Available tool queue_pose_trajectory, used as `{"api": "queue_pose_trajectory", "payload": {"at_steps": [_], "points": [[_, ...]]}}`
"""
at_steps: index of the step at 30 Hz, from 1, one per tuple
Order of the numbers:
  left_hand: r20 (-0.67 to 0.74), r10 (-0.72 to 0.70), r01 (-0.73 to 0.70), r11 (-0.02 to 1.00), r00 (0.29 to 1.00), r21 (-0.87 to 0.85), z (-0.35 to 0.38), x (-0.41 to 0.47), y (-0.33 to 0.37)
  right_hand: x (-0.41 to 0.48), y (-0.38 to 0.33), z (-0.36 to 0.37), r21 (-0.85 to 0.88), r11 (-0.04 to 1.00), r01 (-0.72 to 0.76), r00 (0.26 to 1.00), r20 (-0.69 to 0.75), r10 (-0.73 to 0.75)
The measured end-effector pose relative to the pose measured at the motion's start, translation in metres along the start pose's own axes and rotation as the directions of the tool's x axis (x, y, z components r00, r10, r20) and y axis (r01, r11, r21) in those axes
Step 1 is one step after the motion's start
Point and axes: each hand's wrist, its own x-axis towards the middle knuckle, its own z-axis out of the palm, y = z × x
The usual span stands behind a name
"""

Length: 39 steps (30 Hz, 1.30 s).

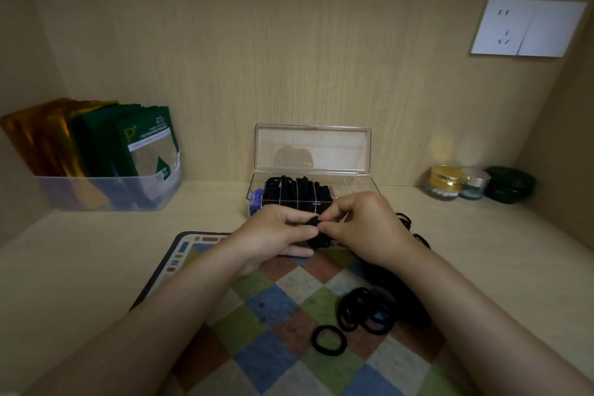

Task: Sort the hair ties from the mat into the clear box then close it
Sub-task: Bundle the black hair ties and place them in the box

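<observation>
Head view: both bare hands meet above the far edge of the mat [289, 305], just in front of the clear box [313, 193].
Left hand [273, 235]: fingers curled, grip closed around a small bundle of black hair ties [318, 236], thumb lying over the top of it.
Right hand [366, 228]: thumb and forefinger pinched together on the same bundle from the other side.
Held ties: thin, matte black fabric loops, bunched tight (their number cannot be told).
Loose ties [366, 310]: a heap of overlapping black rings on the right part of the mat, one with a bluish tint; a single black ring [328, 339] lies apart, nearer the person.
More ties [405, 220]: a few black loops show past the right wrist, on the tabletop [96, 251].
Clear box: transparent plastic, lid [313, 146] standing upright and open; rows of black ties stacked on edge inside, something blue at its left end.
Mat: checkered in blue, green, reddish-brown and cream, with a dark border.
Bin [106, 193]: clear plastic, at the left, holding green and gold packets.
Jars [475, 183]: small, at the right, against the back wall.
</observation>
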Motion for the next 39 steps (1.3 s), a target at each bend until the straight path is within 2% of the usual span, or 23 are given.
{"api": "queue_pose_trajectory", "payload": {"at_steps": [2, 5, 9, 12, 16, 18, 21, 23, 25, 28, 30, 35, 39], "points": [[-0.008, -0.007, 0.007, 0.997, 1.0, 0.075, -0.002, 0.0, -0.001, -0.001, 0.0, -0.01, -0.019, 1.0, 0.003, 0.987, 0.162, 0.0], [-0.002, 0.001, 0.0, 0.995, 1.0, 0.103, -0.003, -0.001, -0.001, -0.006, -0.005, -0.031, -0.033, 0.999, -0.03, 0.89, 0.454, 0.041], [-0.021, 0.009, -0.006, 0.99, 1.0, 0.14, -0.001, -0.001, 0.0, -0.016, -0.017, -0.05, -0.145, 0.989, -0.034, 0.763, 0.635, 0.12], [-0.037, 0.01, -0.004, 0.986, 0.999, 0.165, 0.0, -0.002, -0.001, -0.022, -0.027, -0.051, -0.298, 0.953, -0.063, 0.681, 0.685, 0.259], [-0.055, 0.027, -0.015, 0.978, 0.998, 0.208, 0.002, -0.003, -0.001, -0.025, -0.034, -0.045, -0.522, 0.85, -0.065, 0.678, 0.602, 0.421], [-0.064, 0.033, -0.017, 0.974, 0.997, 0.227, 0.003, -0.003, 0.0, -0.026, -0.034, -0.041, -0.568, 0.822, -0.049, 0.686, 0.579, 0.441], [-0.07, 0.035, -0.018, 0.971, 0.997, 0.238, 0.003, -0.003, 0.001, -0.025, -0.034, -0.038, -0.554, 0.832, -0.008, 0.671, 0.614, 0.415], [-0.073, 0.034, -0.015, 0.971, 0.997, 0.239, 0.004, -0.003, 0.001, -0.024, -0.031, -0.038, -0.495, 0.869, -0.01, 0.663, 0.647, 0.377], [-0.074, 0.034, -0.016, 0.973, 0.997, 0.23, 0.005, -0.003, 0.001, -0.022, -0.026, -0.039, -0.395, 0.917, -0.053, 0.696, 0.644, 0.317], [-0.077, 0.045, -0.028, 0.979, 0.996, 0.201, 0.007, -0.004, 0.002, -0.014, -0.013, -0.036, -0.172, 0.974, -0.149, 0.835, 0.506, 0.217], [-0.078, 0.064, -0.049, 0.982, 0.995, 0.183, 0.007, -0.004, 0.002, -0.009, -0.006, -0.031, 0.023, 0.978, -0.207, 0.899, 0.4, 0.181], [-0.093, 0.05, -0.049, 0.999, 0.994, 0.008, 0.01, -0.003, 0.0, -0.005, -0.003, -0.014, 0.388, 0.866, -0.314, 0.933, 0.294, 0.206], [-0.164, 0.037, -0.037, 0.999, 0.986, -0.001, 0.006, -0.002, 0.0, -0.002, -0.005, -0.007, 0.563, 0.75, -0.347, 0.938, 0.225, 0.265]]}}
